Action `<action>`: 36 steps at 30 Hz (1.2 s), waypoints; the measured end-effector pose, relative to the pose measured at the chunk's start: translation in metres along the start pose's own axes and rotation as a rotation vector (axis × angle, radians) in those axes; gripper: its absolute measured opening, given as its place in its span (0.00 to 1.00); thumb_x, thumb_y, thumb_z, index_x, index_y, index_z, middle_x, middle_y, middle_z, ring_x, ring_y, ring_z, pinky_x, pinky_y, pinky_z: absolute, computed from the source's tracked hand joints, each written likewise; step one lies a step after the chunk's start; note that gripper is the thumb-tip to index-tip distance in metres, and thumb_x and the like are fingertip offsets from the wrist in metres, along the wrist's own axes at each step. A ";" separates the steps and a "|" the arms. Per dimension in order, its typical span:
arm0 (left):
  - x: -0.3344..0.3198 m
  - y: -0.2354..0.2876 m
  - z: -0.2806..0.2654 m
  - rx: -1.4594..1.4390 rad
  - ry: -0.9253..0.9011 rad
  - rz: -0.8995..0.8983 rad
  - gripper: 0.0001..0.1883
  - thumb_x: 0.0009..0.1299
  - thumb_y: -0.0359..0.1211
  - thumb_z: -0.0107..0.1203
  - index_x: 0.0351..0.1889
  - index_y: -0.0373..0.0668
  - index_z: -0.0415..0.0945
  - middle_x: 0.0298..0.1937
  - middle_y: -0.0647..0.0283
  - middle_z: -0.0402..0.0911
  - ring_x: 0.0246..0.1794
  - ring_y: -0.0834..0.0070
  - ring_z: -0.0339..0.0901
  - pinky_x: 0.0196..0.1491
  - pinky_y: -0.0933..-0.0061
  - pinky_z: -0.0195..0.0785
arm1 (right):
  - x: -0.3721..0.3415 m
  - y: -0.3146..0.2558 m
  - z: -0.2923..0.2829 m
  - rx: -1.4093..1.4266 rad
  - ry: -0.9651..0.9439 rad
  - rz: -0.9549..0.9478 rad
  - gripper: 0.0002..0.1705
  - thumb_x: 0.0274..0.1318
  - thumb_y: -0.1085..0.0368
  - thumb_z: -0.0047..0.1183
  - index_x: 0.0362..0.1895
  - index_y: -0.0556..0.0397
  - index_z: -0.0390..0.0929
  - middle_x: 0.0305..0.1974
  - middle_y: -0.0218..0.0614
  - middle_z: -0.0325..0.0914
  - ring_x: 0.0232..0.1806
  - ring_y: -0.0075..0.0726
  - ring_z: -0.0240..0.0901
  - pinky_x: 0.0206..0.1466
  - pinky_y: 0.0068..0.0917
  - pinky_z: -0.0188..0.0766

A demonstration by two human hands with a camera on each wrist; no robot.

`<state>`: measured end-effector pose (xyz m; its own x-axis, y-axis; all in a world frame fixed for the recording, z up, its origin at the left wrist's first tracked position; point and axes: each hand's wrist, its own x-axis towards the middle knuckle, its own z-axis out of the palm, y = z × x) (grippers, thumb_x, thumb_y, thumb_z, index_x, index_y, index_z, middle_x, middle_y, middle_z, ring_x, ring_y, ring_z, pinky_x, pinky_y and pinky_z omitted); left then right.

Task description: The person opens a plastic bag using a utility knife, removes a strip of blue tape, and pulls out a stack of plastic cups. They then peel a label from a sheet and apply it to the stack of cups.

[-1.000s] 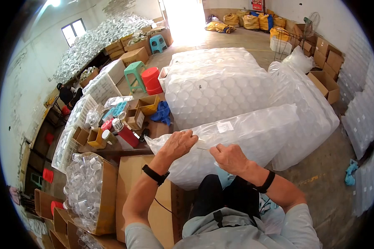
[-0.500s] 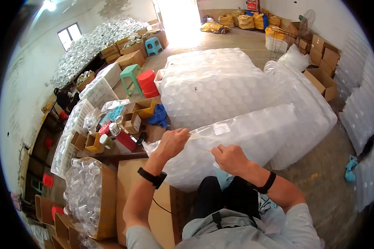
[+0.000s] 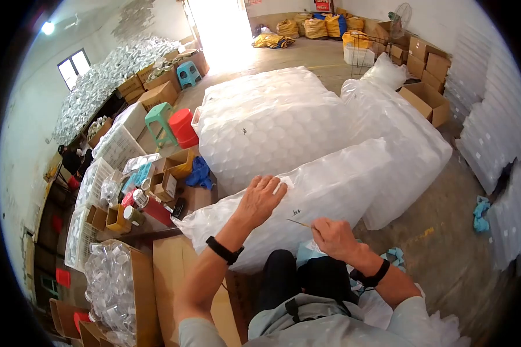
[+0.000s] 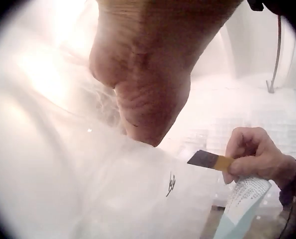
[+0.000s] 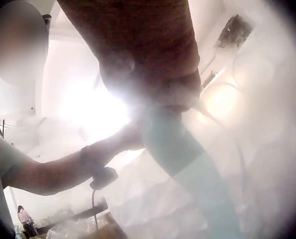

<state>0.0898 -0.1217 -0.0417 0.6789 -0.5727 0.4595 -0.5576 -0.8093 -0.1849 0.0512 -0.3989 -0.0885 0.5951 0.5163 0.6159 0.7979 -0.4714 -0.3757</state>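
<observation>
A long clear plastic bag (image 3: 336, 185) packed with rounded clear pieces lies across in front of my knees. It has a small handwritten mark (image 4: 171, 184) on its side. My left hand (image 3: 260, 199) lies over the bag's upper side with fingers extended, partly covering a white label (image 3: 287, 183). Lower and to the right, my right hand (image 3: 334, 237) grips a flat knife blade (image 4: 203, 159) with a yellow end; it points left, close over the bag. Below that hand hangs a pale blue printed strip (image 4: 242, 204); whether the hand holds it, I cannot tell.
Larger stuffed plastic bags (image 3: 272, 133) stand behind. At left, a table carries a red thermos (image 3: 153, 208) and small boxes. A carton (image 3: 147, 295) of clear plastic pieces stands by my left arm. A person (image 3: 72, 161) sits far left.
My left hand has gone from pinching the bag's plastic to lying over it with extended fingers at the label. The right hand with the blade has drawn slightly lower. The head view has turned right.
</observation>
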 end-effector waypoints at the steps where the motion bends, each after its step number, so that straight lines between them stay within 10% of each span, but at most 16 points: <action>1: 0.007 0.001 0.007 -0.012 0.009 0.032 0.18 0.67 0.25 0.56 0.56 0.41 0.77 0.58 0.55 0.82 0.63 0.56 0.79 0.66 0.53 0.70 | -0.001 0.001 -0.002 -0.001 0.007 0.008 0.07 0.63 0.68 0.60 0.35 0.49 0.73 0.25 0.43 0.75 0.24 0.58 0.78 0.24 0.50 0.72; 10: 0.021 0.001 0.010 -0.227 -0.160 -0.031 0.05 0.67 0.24 0.54 0.39 0.36 0.77 0.38 0.51 0.84 0.41 0.47 0.85 0.43 0.49 0.79 | 0.006 0.013 -0.023 -0.090 0.035 -0.037 0.08 0.60 0.69 0.60 0.34 0.48 0.72 0.26 0.42 0.75 0.23 0.58 0.78 0.23 0.49 0.73; 36: 0.027 -0.008 0.006 -0.308 -0.215 -0.027 0.03 0.70 0.26 0.55 0.37 0.36 0.79 0.39 0.48 0.87 0.41 0.43 0.86 0.43 0.46 0.79 | 0.048 0.024 -0.032 -0.250 -0.155 -0.226 0.06 0.56 0.69 0.58 0.37 0.51 0.74 0.28 0.41 0.76 0.25 0.52 0.81 0.25 0.44 0.77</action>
<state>0.1150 -0.1314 -0.0333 0.7619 -0.5926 0.2614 -0.6335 -0.7659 0.1101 0.0953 -0.4080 -0.0462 0.4297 0.7203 0.5445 0.8739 -0.4836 -0.0499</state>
